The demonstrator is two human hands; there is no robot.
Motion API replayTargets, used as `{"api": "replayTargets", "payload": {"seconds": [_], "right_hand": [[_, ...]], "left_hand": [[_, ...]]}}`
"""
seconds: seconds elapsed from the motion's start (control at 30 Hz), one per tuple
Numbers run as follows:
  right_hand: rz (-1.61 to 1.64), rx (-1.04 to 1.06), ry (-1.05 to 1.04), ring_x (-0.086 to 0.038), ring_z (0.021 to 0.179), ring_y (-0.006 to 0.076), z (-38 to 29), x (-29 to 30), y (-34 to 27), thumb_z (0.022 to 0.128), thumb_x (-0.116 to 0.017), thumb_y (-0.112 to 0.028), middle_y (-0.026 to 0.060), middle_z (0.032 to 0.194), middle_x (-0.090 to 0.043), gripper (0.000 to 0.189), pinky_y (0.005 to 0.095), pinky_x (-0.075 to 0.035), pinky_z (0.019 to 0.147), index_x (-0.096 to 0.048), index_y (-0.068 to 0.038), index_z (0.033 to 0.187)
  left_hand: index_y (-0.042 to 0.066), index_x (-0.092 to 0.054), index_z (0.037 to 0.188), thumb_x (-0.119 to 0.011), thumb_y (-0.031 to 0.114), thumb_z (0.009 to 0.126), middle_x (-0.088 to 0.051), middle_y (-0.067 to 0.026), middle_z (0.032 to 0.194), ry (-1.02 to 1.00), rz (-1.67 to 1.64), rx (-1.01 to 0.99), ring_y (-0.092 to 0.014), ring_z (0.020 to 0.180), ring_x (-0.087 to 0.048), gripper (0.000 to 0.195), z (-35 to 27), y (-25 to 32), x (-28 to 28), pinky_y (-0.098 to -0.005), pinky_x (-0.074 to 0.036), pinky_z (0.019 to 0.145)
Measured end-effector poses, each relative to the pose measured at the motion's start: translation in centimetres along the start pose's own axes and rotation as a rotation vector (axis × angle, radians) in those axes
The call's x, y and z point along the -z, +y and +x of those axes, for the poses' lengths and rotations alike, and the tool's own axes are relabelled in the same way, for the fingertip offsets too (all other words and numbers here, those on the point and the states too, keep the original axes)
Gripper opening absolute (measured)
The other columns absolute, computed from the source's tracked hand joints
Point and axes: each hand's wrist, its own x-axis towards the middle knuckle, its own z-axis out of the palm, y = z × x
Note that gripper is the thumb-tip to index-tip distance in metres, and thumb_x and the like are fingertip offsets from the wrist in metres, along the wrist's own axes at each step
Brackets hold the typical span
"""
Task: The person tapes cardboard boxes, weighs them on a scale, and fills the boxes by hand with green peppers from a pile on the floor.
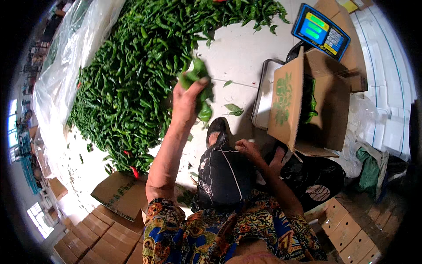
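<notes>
My left hand [186,99] is stretched forward and closed around a few green peppers [199,71]. It is above the right edge of a large heap of green chili peppers [132,76] on the pale floor. Another green pepper [205,113] shows just below its fingers. My right hand [249,148] is bent close to my black-trousered knee [221,171], its fingers curled; whether anything is in them is unclear. To its right an open cardboard carton [285,105] stands on a metal scale platform [262,109], with green peppers [310,102] inside, partly in shadow.
A lit digital scale display [319,31] stands behind the carton. Clear plastic sheeting [66,66] borders the heap on the left. Cardboard boxes [95,237] are at lower left, more boxes [349,231] at lower right. Loose leaves [234,109] lie on the floor. White blocks [389,82] are stacked at far right.
</notes>
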Motion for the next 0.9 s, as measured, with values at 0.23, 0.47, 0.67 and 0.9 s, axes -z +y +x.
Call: {"api": "replayTargets", "payload": {"seconds": [0.23, 0.47, 0.67, 0.9], "right_hand": [[0.133, -0.001, 0.003, -0.066, 0.104, 0.0296, -1.1, 1.0, -0.6, 0.089, -0.065, -0.047, 0.0163, 0.114, -0.068, 0.055, 0.0427, -0.052, 0.089, -0.063, -0.003, 0.122], [0.13, 0.107, 0.123, -0.066, 0.089, 0.0194, -0.6, -0.1, -2.8, 0.09, -0.067, -0.037, 0.012, 0.097, -0.068, 0.044, 0.0362, -0.053, 0.078, -0.062, 0.001, 0.111], [0.262, 0.12, 0.083, -0.06, 0.08, 0.0145, 0.6, -0.8, 1.0, 0.091, -0.066, -0.033, 0.0068, 0.089, -0.064, 0.035, 0.0328, -0.051, 0.073, -0.062, -0.001, 0.104], [0.357, 0.144, 0.038, -0.065, 0.084, 0.019, -0.9, -0.2, 0.0, 0.09, -0.068, -0.044, 0.0111, 0.094, -0.068, 0.051, 0.0351, -0.052, 0.076, -0.065, 0.0, 0.116]], "left_hand": [[0.0, -0.063, 0.104, -0.072, 0.013, 0.087, -0.067, -0.0088, 0.093, -0.621, -0.07, 0.189, -0.014, 0.075, -0.064, 0.024, -2.0, 2.3, -20.3, -0.0289, -0.056, 0.066], [-0.009, -0.035, 0.132, -0.081, 0.045, 0.078, -0.064, -0.0299, 0.11, -0.733, 0.785, -0.09, -0.04, 0.107, -0.064, 0.089, -0.3, -6.2, -24.6, -0.0441, -0.053, 0.09], [-0.006, -0.054, 0.118, -0.076, 0.028, 0.081, -0.069, -0.0232, 0.092, -0.796, 0.869, -0.451, -0.039, 0.094, -0.069, 0.055, -1.2, -6.2, -23.0, -0.0417, -0.056, 0.081], [-0.001, -0.059, 0.126, -0.063, 0.014, 0.094, -0.073, -0.0169, 0.104, -0.616, 1.004, -0.107, -0.02, 0.09, -0.071, 0.035, 2.8, -0.2, -9.9, -0.0324, -0.06, 0.078]]}}
